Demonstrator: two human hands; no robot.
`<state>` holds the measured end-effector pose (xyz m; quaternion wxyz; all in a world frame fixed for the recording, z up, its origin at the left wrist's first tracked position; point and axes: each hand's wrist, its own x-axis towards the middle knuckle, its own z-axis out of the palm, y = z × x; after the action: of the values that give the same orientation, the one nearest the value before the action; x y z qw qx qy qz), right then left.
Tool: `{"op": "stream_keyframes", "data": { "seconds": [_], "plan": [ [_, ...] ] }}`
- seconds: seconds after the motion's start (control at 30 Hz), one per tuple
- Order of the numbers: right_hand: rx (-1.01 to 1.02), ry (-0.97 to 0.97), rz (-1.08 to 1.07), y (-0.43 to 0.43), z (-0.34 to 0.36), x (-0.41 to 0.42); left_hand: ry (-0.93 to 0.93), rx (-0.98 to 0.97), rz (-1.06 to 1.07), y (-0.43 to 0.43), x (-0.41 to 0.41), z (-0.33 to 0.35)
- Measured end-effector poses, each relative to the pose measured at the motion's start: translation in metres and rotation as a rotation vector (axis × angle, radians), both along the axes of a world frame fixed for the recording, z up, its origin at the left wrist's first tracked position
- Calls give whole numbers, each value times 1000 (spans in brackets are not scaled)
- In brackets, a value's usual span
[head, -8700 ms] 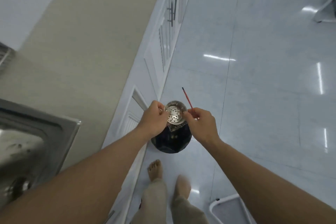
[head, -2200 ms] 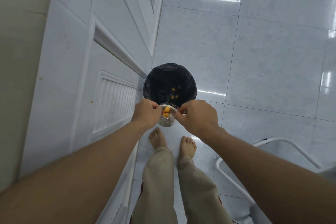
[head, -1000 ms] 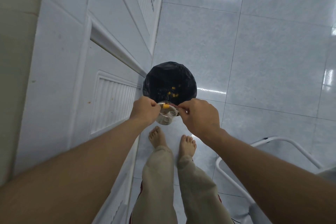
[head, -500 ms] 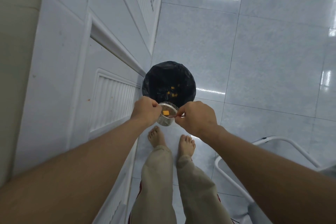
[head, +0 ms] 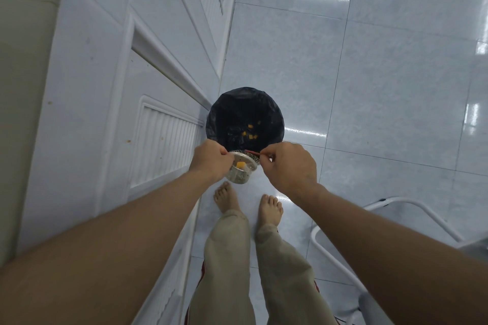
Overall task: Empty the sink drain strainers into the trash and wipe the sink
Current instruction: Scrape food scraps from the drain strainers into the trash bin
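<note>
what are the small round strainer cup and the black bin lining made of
The small round strainer cup looks like polished metal, probably stainless steel: silvery and shiny. The black bin lining looks like thin plastic film: wrinkled, faintly glossy.

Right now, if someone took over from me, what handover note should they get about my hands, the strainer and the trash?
Left hand grips the strainer by its rim, at the near edge of the trash bin.
Right hand pinches a thin red stick at the strainer's far rim.
Done: several orange scraps lie in the bin.
Left: an orange piece sits in the strainer; pry it out into the bin. The sink is out of view, so its wiping cannot be judged.
</note>
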<state>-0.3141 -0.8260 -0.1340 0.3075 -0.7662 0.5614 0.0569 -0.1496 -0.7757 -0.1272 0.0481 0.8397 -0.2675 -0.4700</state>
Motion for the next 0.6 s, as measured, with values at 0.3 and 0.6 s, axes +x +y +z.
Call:
{"op": "stream_keyframes", "data": {
  "seconds": [0.3,0.6],
  "plan": [
    [116,105,218,3,-1,5,28,-7,2,-2,-1,0],
    [-11,-29,94,8,-4,-2,5,20,11,-6,3,-2]
  ]
}}
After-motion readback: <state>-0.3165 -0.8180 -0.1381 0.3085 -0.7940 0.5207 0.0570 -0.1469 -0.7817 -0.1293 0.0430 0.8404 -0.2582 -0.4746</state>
